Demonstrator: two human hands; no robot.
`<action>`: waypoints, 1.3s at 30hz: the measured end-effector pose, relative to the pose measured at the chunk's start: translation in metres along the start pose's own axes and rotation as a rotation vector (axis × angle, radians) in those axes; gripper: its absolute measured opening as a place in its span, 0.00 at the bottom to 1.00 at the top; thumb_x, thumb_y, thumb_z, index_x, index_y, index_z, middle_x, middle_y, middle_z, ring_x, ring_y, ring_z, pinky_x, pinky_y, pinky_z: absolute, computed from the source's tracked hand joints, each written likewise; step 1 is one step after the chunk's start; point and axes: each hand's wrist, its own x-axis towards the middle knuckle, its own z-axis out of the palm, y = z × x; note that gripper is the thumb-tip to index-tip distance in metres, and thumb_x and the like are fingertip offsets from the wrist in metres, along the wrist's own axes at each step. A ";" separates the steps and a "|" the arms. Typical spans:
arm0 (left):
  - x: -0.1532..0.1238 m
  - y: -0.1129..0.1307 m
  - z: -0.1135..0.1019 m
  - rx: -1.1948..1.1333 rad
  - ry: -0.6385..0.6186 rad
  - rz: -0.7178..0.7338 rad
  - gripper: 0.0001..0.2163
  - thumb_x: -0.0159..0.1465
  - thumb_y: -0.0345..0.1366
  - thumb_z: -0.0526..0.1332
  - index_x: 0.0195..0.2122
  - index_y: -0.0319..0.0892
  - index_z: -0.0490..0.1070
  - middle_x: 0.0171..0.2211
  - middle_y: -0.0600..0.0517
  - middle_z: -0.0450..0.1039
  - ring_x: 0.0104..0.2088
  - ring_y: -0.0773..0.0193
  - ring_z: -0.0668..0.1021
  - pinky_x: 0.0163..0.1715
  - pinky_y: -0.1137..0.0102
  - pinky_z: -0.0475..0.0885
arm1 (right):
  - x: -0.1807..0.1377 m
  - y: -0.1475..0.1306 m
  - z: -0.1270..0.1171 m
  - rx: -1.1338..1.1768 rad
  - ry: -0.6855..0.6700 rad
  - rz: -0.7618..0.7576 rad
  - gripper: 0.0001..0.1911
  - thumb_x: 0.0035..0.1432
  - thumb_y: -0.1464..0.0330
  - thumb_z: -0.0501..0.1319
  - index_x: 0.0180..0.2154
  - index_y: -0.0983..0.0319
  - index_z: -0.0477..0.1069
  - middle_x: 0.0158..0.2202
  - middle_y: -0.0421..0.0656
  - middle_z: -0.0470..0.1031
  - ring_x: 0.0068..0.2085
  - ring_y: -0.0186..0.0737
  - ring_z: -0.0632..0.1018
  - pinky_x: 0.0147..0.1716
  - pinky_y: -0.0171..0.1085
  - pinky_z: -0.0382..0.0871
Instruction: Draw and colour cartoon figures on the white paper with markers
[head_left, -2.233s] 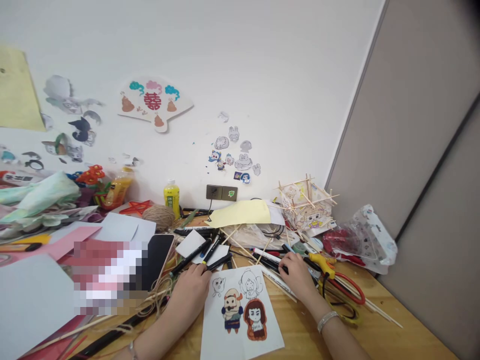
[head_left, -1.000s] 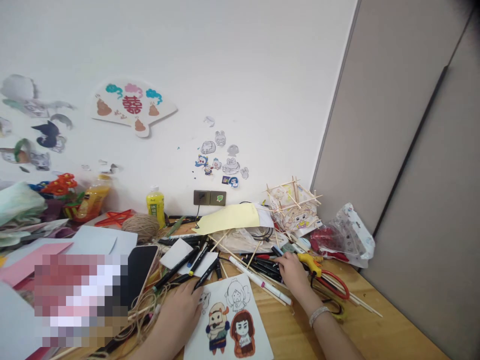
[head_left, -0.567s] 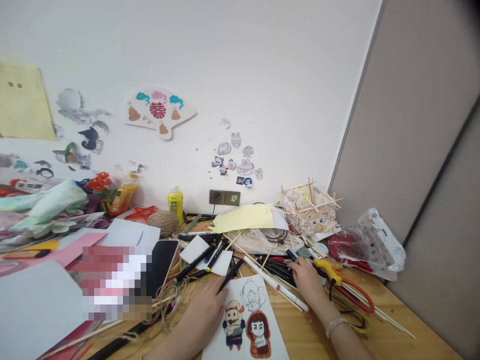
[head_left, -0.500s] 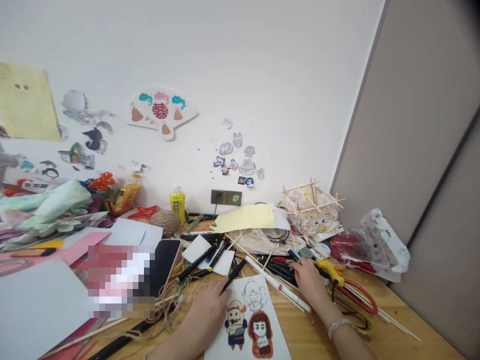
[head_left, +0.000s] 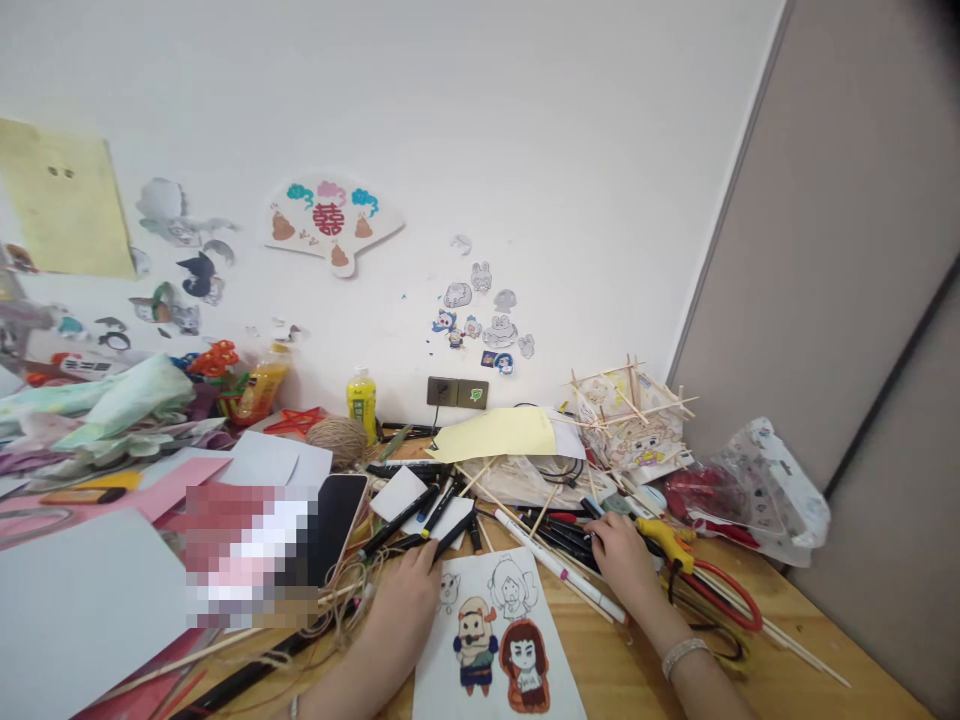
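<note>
A white sheet with cartoon figures (head_left: 495, 640), two of them coloured, lies on the wooden desk (head_left: 757, 670) in front of me. My left hand (head_left: 409, 600) rests on the sheet's left edge, fingers curled beside black markers (head_left: 420, 520). My right hand (head_left: 624, 560) lies flat, fingers spread, on a pile of dark pens (head_left: 562, 535) to the right. A white marker (head_left: 559, 567) lies slantwise just left of that hand.
A phone (head_left: 339, 510), paper sheets (head_left: 82, 600), a twine ball (head_left: 337, 437) and a yellow bottle (head_left: 361, 400) crowd the left and back. A stick-framed paper lantern (head_left: 630, 420), yellow glue gun (head_left: 667, 540), red scissors (head_left: 724, 590) and plastic bag (head_left: 757, 480) lie on the right.
My left hand has slid slightly left off the small drawn face at the sheet's top left. My right hand stays on the pens. The view has shifted a little.
</note>
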 end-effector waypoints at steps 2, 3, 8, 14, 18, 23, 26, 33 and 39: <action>0.001 -0.002 -0.001 0.035 -0.007 -0.010 0.20 0.58 0.17 0.47 0.46 0.29 0.73 0.56 0.33 0.65 0.49 0.46 0.73 0.47 0.54 0.70 | 0.001 0.001 -0.004 0.003 0.021 0.026 0.16 0.58 0.78 0.54 0.39 0.62 0.79 0.37 0.48 0.75 0.43 0.48 0.72 0.44 0.39 0.62; 0.001 -0.002 -0.002 0.045 -0.006 -0.010 0.20 0.59 0.17 0.47 0.46 0.29 0.73 0.56 0.32 0.65 0.50 0.45 0.73 0.46 0.54 0.70 | 0.002 0.003 -0.007 0.003 0.033 0.044 0.15 0.58 0.78 0.54 0.38 0.62 0.79 0.38 0.48 0.75 0.43 0.48 0.72 0.44 0.39 0.62; 0.003 -0.005 0.000 0.086 -0.016 -0.003 0.18 0.61 0.22 0.49 0.47 0.32 0.73 0.56 0.32 0.64 0.52 0.45 0.71 0.48 0.53 0.68 | 0.008 0.022 -0.017 -0.015 0.100 0.176 0.15 0.58 0.77 0.53 0.38 0.63 0.78 0.40 0.49 0.75 0.44 0.48 0.72 0.45 0.38 0.61; 0.002 -0.002 -0.002 0.060 -0.044 -0.037 0.15 0.63 0.29 0.52 0.49 0.36 0.73 0.58 0.35 0.62 0.54 0.44 0.70 0.50 0.52 0.67 | 0.010 0.051 -0.022 -0.033 0.133 0.310 0.16 0.57 0.78 0.53 0.38 0.64 0.78 0.38 0.49 0.79 0.42 0.47 0.74 0.44 0.37 0.61; 0.003 -0.002 -0.001 0.027 -0.042 -0.037 0.14 0.62 0.30 0.55 0.48 0.38 0.74 0.58 0.35 0.63 0.54 0.44 0.70 0.50 0.53 0.67 | 0.008 0.068 -0.029 -0.031 0.158 0.378 0.17 0.56 0.79 0.52 0.39 0.64 0.78 0.39 0.48 0.80 0.41 0.46 0.75 0.42 0.37 0.62; 0.006 -0.005 0.004 0.016 -0.035 -0.028 0.14 0.63 0.31 0.55 0.47 0.38 0.74 0.58 0.36 0.63 0.54 0.45 0.70 0.51 0.53 0.67 | 0.004 0.080 -0.037 -0.018 0.158 0.431 0.16 0.57 0.77 0.53 0.37 0.64 0.79 0.38 0.49 0.81 0.40 0.47 0.76 0.39 0.37 0.63; 0.006 -0.004 0.003 0.022 -0.052 -0.022 0.14 0.63 0.30 0.54 0.47 0.37 0.74 0.58 0.35 0.63 0.54 0.45 0.70 0.51 0.54 0.67 | 0.004 0.079 -0.037 -0.007 0.145 0.445 0.16 0.58 0.77 0.52 0.37 0.64 0.79 0.37 0.48 0.81 0.39 0.47 0.77 0.37 0.36 0.63; 0.008 -0.008 0.009 0.007 -0.004 0.014 0.14 0.61 0.28 0.55 0.46 0.38 0.74 0.57 0.37 0.65 0.54 0.47 0.70 0.52 0.55 0.67 | 0.005 0.074 -0.034 0.007 0.141 0.422 0.16 0.57 0.77 0.53 0.36 0.63 0.79 0.37 0.48 0.81 0.39 0.45 0.76 0.38 0.36 0.63; 0.008 -0.007 0.008 -0.038 0.094 0.121 0.12 0.62 0.26 0.53 0.41 0.40 0.75 0.51 0.41 0.71 0.52 0.49 0.71 0.52 0.57 0.66 | 0.006 0.074 -0.029 0.011 0.139 0.409 0.16 0.58 0.77 0.52 0.37 0.63 0.78 0.38 0.48 0.81 0.40 0.44 0.77 0.39 0.35 0.63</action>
